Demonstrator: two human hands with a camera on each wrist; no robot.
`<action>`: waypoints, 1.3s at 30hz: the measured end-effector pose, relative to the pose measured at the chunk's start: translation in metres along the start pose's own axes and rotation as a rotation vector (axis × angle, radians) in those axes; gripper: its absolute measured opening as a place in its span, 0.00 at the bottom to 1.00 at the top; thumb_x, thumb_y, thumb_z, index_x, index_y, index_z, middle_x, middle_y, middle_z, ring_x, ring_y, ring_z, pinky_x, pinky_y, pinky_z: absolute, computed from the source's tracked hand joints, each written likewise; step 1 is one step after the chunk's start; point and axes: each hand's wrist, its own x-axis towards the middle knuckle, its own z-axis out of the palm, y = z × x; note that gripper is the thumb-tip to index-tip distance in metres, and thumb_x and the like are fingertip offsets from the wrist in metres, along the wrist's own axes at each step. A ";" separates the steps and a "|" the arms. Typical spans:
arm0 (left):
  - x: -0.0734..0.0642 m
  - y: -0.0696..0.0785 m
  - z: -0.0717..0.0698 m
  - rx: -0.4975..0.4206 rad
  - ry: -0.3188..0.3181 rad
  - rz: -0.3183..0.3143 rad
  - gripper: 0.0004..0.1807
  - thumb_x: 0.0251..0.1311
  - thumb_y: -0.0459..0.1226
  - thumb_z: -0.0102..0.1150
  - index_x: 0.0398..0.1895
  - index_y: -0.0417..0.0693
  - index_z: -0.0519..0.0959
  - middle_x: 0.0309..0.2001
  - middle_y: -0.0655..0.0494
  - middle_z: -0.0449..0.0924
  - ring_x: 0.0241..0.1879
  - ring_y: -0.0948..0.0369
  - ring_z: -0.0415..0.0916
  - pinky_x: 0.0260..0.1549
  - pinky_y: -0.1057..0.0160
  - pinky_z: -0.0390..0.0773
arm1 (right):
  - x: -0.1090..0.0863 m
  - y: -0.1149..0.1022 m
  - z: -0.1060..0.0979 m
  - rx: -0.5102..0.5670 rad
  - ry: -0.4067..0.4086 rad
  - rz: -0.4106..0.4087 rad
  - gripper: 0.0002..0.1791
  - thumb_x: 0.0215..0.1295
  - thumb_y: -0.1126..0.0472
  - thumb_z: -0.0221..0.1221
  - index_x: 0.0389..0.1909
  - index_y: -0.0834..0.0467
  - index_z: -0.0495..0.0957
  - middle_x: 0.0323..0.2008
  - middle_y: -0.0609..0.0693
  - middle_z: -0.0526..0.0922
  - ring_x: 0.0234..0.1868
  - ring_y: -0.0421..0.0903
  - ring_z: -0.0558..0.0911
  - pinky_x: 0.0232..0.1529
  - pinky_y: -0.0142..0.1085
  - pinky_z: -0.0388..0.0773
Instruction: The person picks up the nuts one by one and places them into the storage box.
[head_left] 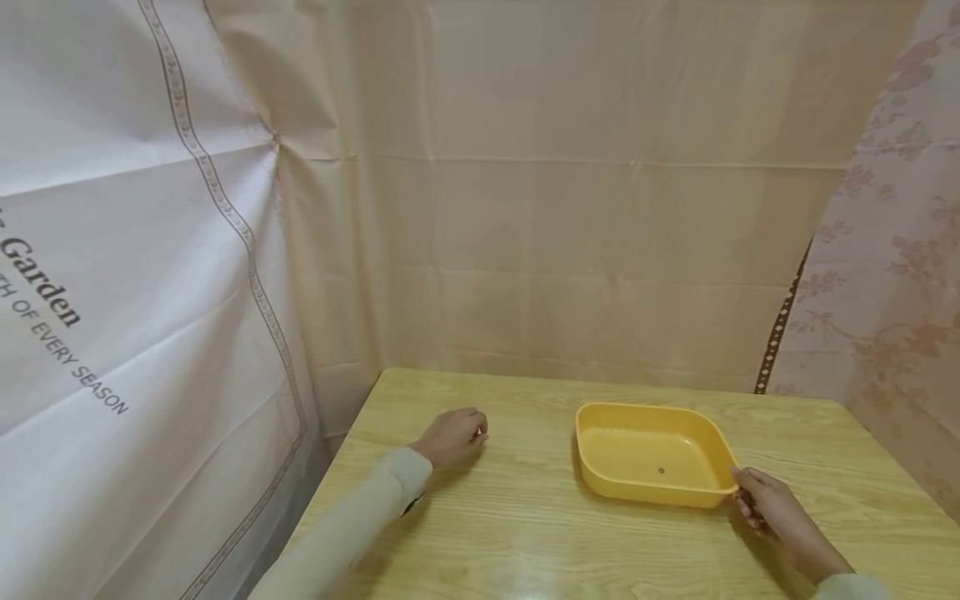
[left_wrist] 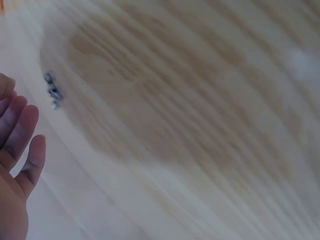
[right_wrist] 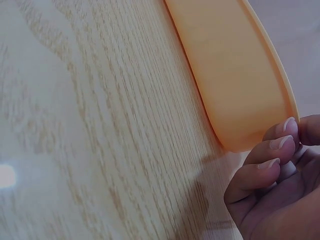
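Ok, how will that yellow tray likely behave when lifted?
The yellow tray seems stiff: its walls show no sag. It's probably light, given the thin rim. It may tilt, since the right hand pinches only one corner.

Yellow tray (head_left: pixel 633 493) pinched at its near right corner; small metal pieces (left_wrist: pixel 53 92) by left hand (head_left: pixel 452 438).
Tray: shallow, rounded rectangle, plain walls, opening upward, on right half of wood-grain table (head_left: pixel 517 533); corner rim between thumb and fingers of right hand (head_left: pixel 776 512). Small dark ring-like piece (head_left: pixel 662 471) on its floor, toward near side. Metal pieces: grey, clustered in a short row, just beyond left fingertips; blurred, exact form unclear.
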 end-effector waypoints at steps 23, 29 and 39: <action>-0.033 -0.020 0.002 0.022 -0.026 -0.042 0.07 0.65 0.41 0.68 0.41 0.49 0.85 0.36 0.59 0.81 0.35 0.63 0.80 0.35 0.66 0.81 | 0.000 0.000 0.000 0.000 0.005 -0.001 0.26 0.83 0.40 0.40 0.31 0.55 0.67 0.21 0.44 0.69 0.19 0.39 0.69 0.22 0.32 0.69; -0.035 -0.017 0.002 -0.001 -0.015 -0.042 0.08 0.65 0.44 0.67 0.38 0.51 0.84 0.34 0.60 0.79 0.32 0.65 0.77 0.32 0.67 0.79 | 0.000 0.000 0.000 -0.019 -0.004 -0.006 0.27 0.83 0.40 0.39 0.31 0.56 0.67 0.21 0.44 0.69 0.20 0.39 0.69 0.22 0.32 0.69; -0.031 -0.014 0.002 -0.039 -0.020 -0.038 0.05 0.67 0.42 0.67 0.37 0.52 0.84 0.34 0.61 0.79 0.31 0.67 0.75 0.31 0.69 0.77 | 0.001 0.000 0.000 -0.016 -0.004 0.000 0.26 0.84 0.41 0.39 0.30 0.55 0.67 0.21 0.44 0.69 0.19 0.39 0.69 0.22 0.32 0.69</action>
